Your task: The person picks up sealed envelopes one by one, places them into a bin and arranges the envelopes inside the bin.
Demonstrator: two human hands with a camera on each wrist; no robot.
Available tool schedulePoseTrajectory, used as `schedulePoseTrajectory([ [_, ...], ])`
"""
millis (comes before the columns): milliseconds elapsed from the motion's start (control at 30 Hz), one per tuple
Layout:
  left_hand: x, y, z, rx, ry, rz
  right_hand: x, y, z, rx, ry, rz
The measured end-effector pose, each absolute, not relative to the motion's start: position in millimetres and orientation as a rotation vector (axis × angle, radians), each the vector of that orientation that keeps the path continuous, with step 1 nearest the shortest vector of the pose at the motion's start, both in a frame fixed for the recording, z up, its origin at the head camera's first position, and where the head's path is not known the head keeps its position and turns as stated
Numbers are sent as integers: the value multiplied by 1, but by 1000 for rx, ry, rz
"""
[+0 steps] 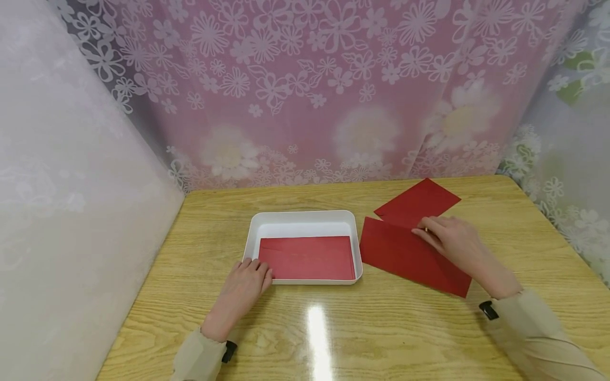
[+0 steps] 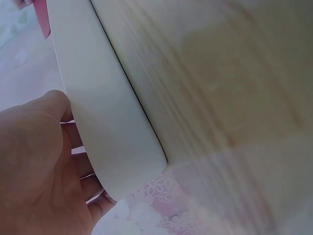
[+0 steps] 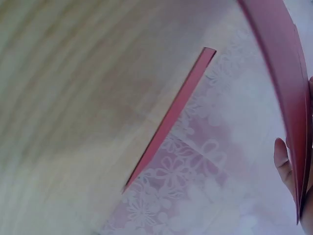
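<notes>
A shallow white tray (image 1: 305, 217) stands on the table, and a red envelope (image 1: 310, 259) lies flat inside it. At the tray's near left corner my left hand (image 1: 245, 286) holds the rim, fingers curled over it; the left wrist view shows the thumb and fingers along the rim of the tray (image 2: 102, 98). My right hand (image 1: 452, 241) pinches another red envelope (image 1: 405, 254) by its upper edge, right of the tray. In the right wrist view this envelope (image 3: 288, 88) bends slightly, with the thumb on one side. Beyond it lies a further red envelope (image 1: 419, 201), partly covered.
The wooden table (image 1: 214, 211) runs back to a pink floral curtain (image 1: 305, 106). Pale cloth hangs on the left (image 1: 71, 185) and on the right (image 1: 572, 159). A bright light reflection falls on the table in front of the tray.
</notes>
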State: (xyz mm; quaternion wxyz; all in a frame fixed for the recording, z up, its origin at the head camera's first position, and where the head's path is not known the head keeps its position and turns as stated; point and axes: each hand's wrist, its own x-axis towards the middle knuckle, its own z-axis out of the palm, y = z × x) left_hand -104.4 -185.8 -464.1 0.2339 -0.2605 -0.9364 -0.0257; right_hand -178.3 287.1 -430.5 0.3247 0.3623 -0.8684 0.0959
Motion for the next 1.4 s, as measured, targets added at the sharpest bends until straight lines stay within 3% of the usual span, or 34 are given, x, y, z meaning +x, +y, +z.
schedulePoseTrajectory([
  [733, -106, -187, -466, -730, -2561, -69, -184, 257, -375, 767, -2065, 147],
  [1400, -105, -186, -464, -717, -2571, -78, -199, 148, -375, 807, -2083, 416],
])
